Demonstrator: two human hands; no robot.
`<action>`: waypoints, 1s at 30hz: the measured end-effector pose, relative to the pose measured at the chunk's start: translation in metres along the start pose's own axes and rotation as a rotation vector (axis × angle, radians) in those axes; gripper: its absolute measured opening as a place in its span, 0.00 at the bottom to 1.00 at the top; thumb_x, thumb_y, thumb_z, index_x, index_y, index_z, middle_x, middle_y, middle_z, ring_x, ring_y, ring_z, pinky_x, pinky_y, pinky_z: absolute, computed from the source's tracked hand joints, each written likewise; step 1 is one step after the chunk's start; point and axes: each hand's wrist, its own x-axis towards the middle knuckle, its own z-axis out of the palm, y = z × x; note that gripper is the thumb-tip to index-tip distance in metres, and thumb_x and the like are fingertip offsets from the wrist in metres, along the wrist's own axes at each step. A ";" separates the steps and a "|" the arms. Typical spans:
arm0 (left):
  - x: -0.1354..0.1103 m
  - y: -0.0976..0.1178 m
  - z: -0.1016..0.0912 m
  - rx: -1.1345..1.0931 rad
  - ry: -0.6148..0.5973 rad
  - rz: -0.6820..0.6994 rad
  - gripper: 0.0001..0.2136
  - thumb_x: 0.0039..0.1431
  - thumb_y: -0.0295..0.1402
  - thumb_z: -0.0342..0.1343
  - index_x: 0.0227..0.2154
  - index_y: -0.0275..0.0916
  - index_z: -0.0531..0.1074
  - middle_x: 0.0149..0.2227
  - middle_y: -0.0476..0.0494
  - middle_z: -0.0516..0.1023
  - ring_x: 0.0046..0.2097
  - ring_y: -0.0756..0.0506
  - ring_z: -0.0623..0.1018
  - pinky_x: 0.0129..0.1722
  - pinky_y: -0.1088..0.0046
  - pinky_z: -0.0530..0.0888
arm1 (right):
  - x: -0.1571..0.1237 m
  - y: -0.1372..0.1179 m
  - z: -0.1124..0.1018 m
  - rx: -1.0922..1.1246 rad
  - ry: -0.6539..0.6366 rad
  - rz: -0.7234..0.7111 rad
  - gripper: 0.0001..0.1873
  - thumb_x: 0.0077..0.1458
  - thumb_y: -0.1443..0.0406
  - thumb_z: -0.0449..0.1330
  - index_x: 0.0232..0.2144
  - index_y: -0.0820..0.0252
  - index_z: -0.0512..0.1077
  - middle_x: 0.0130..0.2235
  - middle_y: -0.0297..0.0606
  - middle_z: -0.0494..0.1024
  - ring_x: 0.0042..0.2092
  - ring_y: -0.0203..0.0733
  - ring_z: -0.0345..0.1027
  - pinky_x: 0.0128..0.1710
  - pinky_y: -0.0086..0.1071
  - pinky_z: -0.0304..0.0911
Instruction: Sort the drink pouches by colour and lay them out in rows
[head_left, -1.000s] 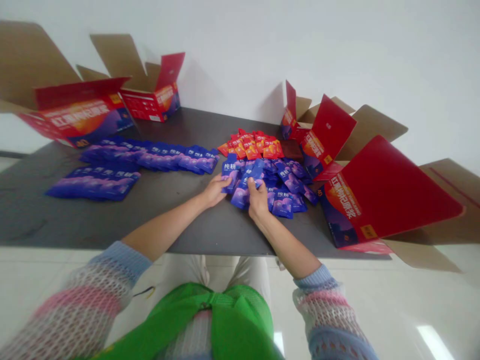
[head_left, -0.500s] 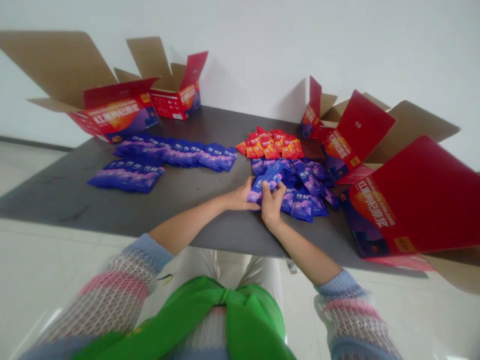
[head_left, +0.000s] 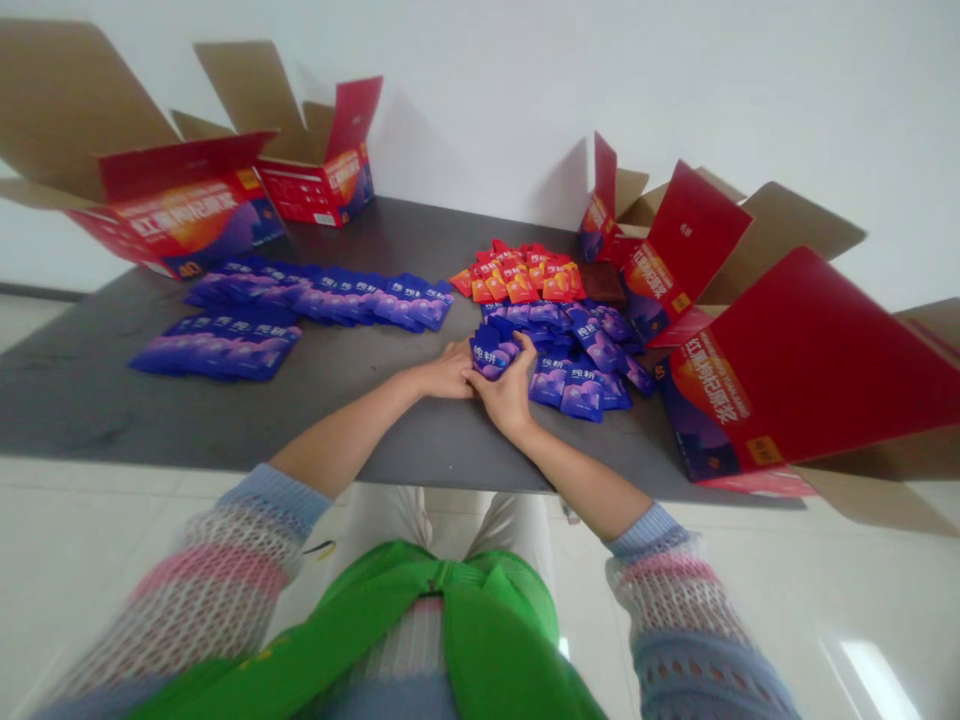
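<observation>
Both hands meet near the middle of the dark table (head_left: 112,400). My right hand (head_left: 508,392) is closed round a small stack of blue-purple sachets (head_left: 491,352), held upright on the tabletop. My left hand (head_left: 448,371) presses against the stack's left side with fingers curled on it. Just right of the hands lies a loose pile of blue sachets (head_left: 581,362). Behind that pile sits a cluster of red-orange sachets (head_left: 521,277).
Two fanned rows of blue sachets (head_left: 330,298) (head_left: 217,348) lie on the left. Open red cartons stand at the back left (head_left: 180,210) (head_left: 322,180) and along the right (head_left: 757,380) (head_left: 667,260). A white wall rises behind the table.
The sachets spread between the hands a second ago have been gathered into one upright stack, and both hands have drawn together around it.
</observation>
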 end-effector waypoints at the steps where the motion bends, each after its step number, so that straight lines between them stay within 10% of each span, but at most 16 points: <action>1: 0.000 -0.002 -0.001 -0.030 -0.017 -0.005 0.34 0.46 0.32 0.63 0.60 0.39 0.69 0.62 0.32 0.70 0.65 0.27 0.67 0.64 0.44 0.64 | 0.003 0.001 -0.001 -0.015 -0.016 0.024 0.50 0.44 0.56 0.75 0.63 0.59 0.55 0.57 0.50 0.73 0.60 0.55 0.70 0.63 0.48 0.64; 8: 0.008 0.012 0.008 -0.313 0.193 -0.268 0.19 0.46 0.23 0.54 0.44 0.36 0.76 0.43 0.41 0.82 0.41 0.42 0.80 0.48 0.64 0.75 | 0.040 -0.003 -0.030 0.013 0.272 0.009 0.43 0.45 0.56 0.73 0.60 0.61 0.62 0.56 0.50 0.75 0.60 0.53 0.71 0.64 0.46 0.63; 12: 0.036 0.055 0.022 -0.295 0.328 -0.660 0.09 0.59 0.37 0.57 0.38 0.41 0.79 0.42 0.41 0.84 0.49 0.37 0.80 0.56 0.55 0.70 | 0.064 -0.013 -0.058 0.058 0.557 -0.009 0.48 0.44 0.55 0.74 0.63 0.65 0.59 0.64 0.56 0.68 0.69 0.55 0.60 0.69 0.49 0.55; 19: 0.068 0.127 0.040 0.097 0.125 -0.716 0.41 0.48 0.54 0.69 0.59 0.33 0.68 0.61 0.19 0.72 0.64 0.22 0.71 0.62 0.42 0.63 | 0.083 -0.013 -0.082 0.133 0.692 0.032 0.49 0.43 0.55 0.74 0.63 0.65 0.60 0.63 0.54 0.68 0.70 0.54 0.60 0.68 0.47 0.59; 25: 0.066 0.113 0.022 0.171 -0.114 -0.661 0.37 0.52 0.51 0.68 0.59 0.35 0.67 0.60 0.24 0.75 0.60 0.27 0.76 0.54 0.55 0.73 | 0.085 -0.011 -0.077 0.326 0.581 0.189 0.40 0.41 0.58 0.75 0.55 0.59 0.67 0.54 0.40 0.77 0.58 0.44 0.73 0.63 0.41 0.67; 30: 0.040 0.075 0.008 0.108 -0.237 -0.432 0.18 0.57 0.48 0.64 0.42 0.41 0.76 0.45 0.39 0.84 0.48 0.35 0.82 0.43 0.67 0.74 | 0.079 -0.018 -0.074 0.664 0.116 0.502 0.18 0.43 0.61 0.74 0.34 0.58 0.72 0.33 0.32 0.81 0.34 0.39 0.77 0.41 0.35 0.77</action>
